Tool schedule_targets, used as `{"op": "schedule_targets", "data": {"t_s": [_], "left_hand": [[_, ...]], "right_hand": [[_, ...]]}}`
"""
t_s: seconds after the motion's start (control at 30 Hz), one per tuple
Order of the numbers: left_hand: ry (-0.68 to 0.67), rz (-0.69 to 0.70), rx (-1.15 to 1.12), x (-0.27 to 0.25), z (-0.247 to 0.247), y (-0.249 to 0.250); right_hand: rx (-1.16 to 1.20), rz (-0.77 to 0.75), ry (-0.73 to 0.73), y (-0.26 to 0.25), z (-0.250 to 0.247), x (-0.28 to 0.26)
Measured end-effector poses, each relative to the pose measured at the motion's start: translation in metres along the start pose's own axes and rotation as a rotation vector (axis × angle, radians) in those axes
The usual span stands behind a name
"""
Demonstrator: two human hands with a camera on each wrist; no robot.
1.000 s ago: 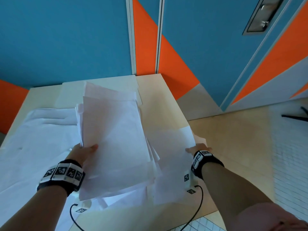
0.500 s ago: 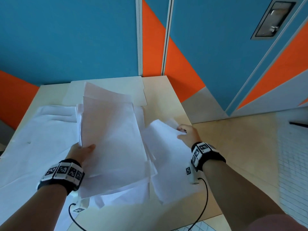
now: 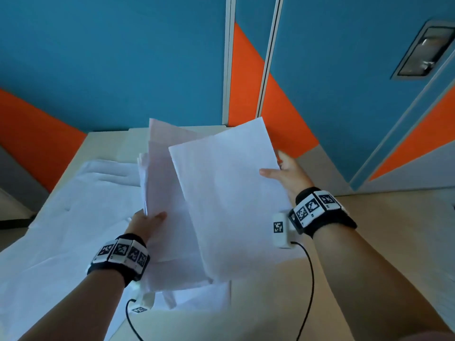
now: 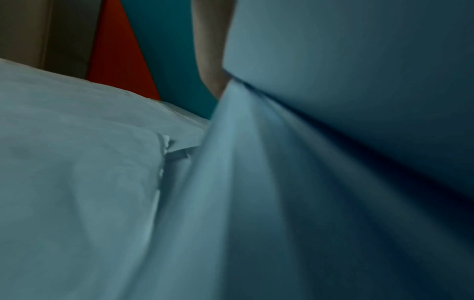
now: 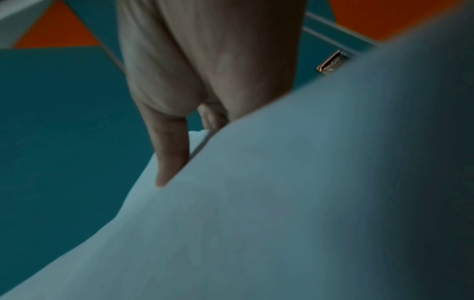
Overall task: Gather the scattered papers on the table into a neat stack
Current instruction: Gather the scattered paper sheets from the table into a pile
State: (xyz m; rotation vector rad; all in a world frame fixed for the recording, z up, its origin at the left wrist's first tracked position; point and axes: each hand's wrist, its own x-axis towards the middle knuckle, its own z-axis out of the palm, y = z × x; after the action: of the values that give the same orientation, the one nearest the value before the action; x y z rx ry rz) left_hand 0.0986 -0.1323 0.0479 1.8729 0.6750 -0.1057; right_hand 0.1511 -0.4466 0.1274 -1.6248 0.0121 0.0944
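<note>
My left hand (image 3: pixel 150 221) grips a loose bundle of white papers (image 3: pixel 163 183) by its left edge, raised over the table (image 3: pixel 108 141). The bundle's underside (image 4: pixel 256 203) fills the left wrist view. My right hand (image 3: pixel 283 172) pinches a single white sheet (image 3: pixel 229 193) at its right edge, thumb on top, and holds it up over the right side of the bundle. The right wrist view shows that sheet (image 5: pixel 282 203) with my fingers (image 5: pixel 169 150) beneath its edge. More white papers (image 3: pixel 73 207) lie spread on the table's left half.
The pale table stands against a blue and orange wall (image 3: pixel 123 57). Another sheet (image 3: pixel 204 296) lies at the near edge under the bundle. A wooden floor (image 3: pixel 369 230) lies to the right of the table. Cables hang from both wrist bands.
My right hand has lifted the sheet off the table's right side and swung it up and left over the bundle. The left hand still holds the bundle in about the same place.
</note>
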Motion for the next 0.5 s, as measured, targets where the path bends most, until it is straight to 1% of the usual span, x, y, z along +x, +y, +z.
{"op": "schedule_targets", "data": {"t_s": [0.1, 0.17, 0.23, 0.27, 0.3, 0.37, 0.43, 0.5], "left_hand": [[-0.143, 0.005, -0.097, -0.005, 0.006, 0.000], [-0.216, -0.030, -0.181, -0.010, 0.007, 0.000], [-0.253, -0.061, -0.305, -0.015, 0.009, 0.002], [-0.272, -0.081, -0.371, -0.016, 0.009, 0.003], [-0.290, -0.115, -0.439, -0.016, 0.009, 0.002], [-0.333, -0.173, -0.539, -0.017, 0.010, -0.001], [-0.358, -0.121, -0.493, -0.026, 0.010, 0.000], [-0.299, -0.085, -0.436, -0.031, 0.008, -0.003]], "right_hand": [[0.004, 0.078, 0.090, 0.024, 0.013, 0.001], [0.092, 0.193, 0.115, 0.042, 0.019, -0.003], [0.135, 0.357, 0.042, 0.055, 0.025, -0.007], [0.111, 0.416, -0.016, 0.060, 0.029, -0.009], [0.100, 0.435, -0.062, 0.063, 0.032, -0.010], [0.119, 0.413, -0.063, 0.066, 0.044, -0.012], [0.149, 0.397, -0.014, 0.068, 0.054, -0.013], [0.185, 0.404, -0.038, 0.068, 0.063, -0.016]]}}
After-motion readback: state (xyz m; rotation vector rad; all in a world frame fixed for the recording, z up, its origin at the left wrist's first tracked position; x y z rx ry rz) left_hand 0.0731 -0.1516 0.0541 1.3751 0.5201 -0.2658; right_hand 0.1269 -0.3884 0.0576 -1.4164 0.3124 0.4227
